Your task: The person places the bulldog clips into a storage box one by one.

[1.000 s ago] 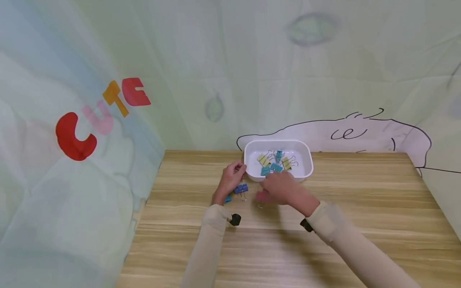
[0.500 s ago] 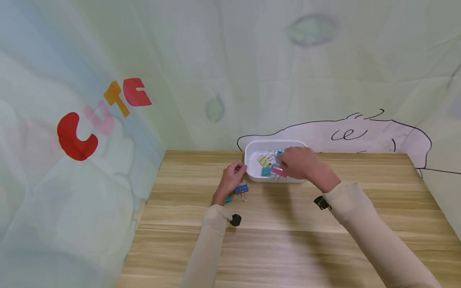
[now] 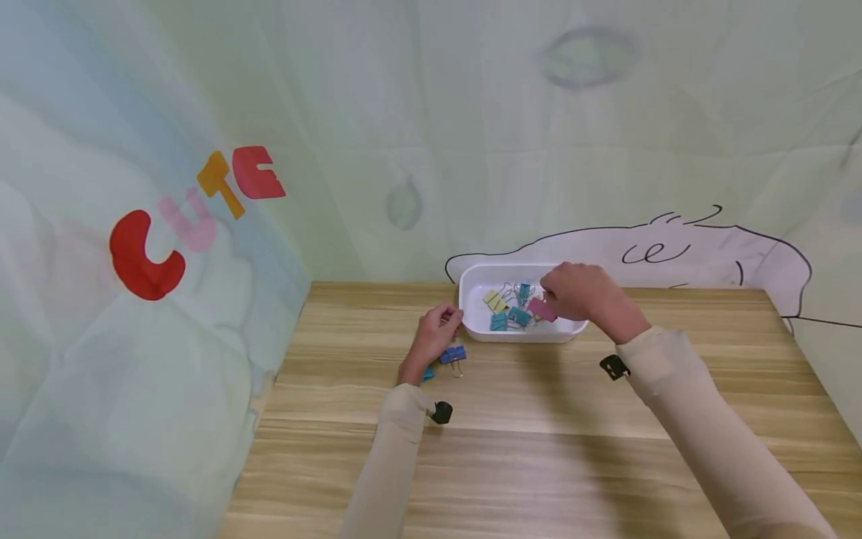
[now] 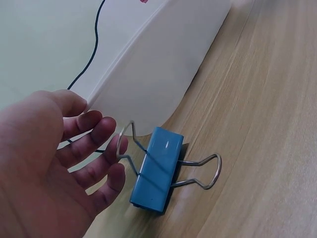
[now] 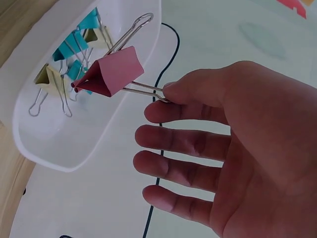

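Between thumb and index finger, my right hand (image 5: 247,134) pinches one wire handle of a pink binder clip (image 5: 119,72), its other fingers spread. The clip hangs over the right part of a white plastic bin (image 3: 471,318). Inside lie several binder clips, teal (image 5: 72,45) and pale yellow (image 5: 49,79). My left hand (image 3: 433,335) holds the bin's left rim, thumb on the edge and fingers curled beneath. Beside that hand on the table lie a dark blue binder clip (image 3: 453,355) and a brighter blue clip (image 3: 428,373), partly hidden by the wrist.
The bin stands at the back edge of the wooden table (image 3: 512,464), against a printed cloth backdrop (image 3: 350,187). Another cloth with coloured letters (image 3: 148,258) hangs on the left.
My right hand has carried the pink binder clip from the table in front of the bin up and rightward over the bin. The left hand has stayed at the rim.
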Demonstrator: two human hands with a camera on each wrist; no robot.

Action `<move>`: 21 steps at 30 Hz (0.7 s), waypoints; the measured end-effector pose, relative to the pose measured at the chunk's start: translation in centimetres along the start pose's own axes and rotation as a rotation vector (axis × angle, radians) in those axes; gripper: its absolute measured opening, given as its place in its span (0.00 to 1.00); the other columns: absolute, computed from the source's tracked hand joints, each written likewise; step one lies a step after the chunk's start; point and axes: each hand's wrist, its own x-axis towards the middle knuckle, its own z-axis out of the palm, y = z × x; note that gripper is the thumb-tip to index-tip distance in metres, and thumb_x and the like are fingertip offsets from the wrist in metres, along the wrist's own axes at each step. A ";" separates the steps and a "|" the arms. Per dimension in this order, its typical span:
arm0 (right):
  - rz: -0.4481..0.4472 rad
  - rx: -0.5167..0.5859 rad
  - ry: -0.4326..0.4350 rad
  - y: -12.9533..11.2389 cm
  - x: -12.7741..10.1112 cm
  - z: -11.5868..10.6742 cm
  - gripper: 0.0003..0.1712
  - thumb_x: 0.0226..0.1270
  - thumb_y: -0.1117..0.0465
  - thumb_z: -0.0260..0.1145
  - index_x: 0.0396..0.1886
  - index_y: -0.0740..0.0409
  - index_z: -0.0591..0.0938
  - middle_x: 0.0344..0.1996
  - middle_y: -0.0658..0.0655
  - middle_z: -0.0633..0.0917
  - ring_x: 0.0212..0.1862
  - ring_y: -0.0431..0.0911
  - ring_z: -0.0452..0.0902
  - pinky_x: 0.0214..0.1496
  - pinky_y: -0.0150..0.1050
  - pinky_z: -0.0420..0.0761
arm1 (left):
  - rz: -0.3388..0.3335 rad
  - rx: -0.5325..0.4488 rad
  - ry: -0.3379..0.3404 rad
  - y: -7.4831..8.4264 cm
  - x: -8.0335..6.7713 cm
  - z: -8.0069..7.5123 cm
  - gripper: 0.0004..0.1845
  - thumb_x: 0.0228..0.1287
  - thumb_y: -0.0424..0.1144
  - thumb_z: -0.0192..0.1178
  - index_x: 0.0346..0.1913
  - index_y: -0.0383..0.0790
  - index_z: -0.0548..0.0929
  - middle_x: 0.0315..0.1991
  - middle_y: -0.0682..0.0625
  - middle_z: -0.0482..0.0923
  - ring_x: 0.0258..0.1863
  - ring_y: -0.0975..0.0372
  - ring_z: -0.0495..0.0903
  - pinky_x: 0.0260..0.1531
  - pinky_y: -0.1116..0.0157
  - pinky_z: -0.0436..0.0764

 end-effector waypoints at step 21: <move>0.086 0.110 -0.001 3.7 -1.3 -0.4 0.08 0.77 0.59 0.62 0.41 0.60 0.82 0.31 0.56 0.80 0.32 0.50 0.74 0.31 0.41 0.74 | 0.001 0.002 0.005 0.4 -0.1 0.2 0.15 0.83 0.42 0.53 0.48 0.32 0.81 0.43 0.35 0.83 0.41 0.47 0.83 0.41 0.63 0.82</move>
